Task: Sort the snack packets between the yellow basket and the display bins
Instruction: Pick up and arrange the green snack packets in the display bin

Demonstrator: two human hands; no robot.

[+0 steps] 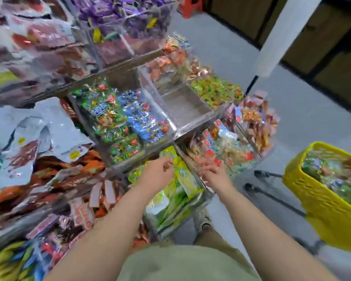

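Clear display bins of snack packets fill the shelf in front of me. My left hand [157, 171] grips a yellow-green snack packet [183, 175] over the bin of green packets [170, 207] at the shelf's near edge. My right hand [213, 171] reaches with spread fingers into the neighbouring bin of red-and-brown packets [225, 153], touching the top ones; motion blur hides whether it holds any. The yellow basket [320, 201], full of green and mixed packets, stands on a trolley at the right.
One clear bin [185, 106] in the middle row holds nothing. Green [105, 110] and blue [146, 118] packet bins lie left of it. Large bags [28, 138] pile at the left. A white pillar [282, 35] and grey floor are beyond the shelf.
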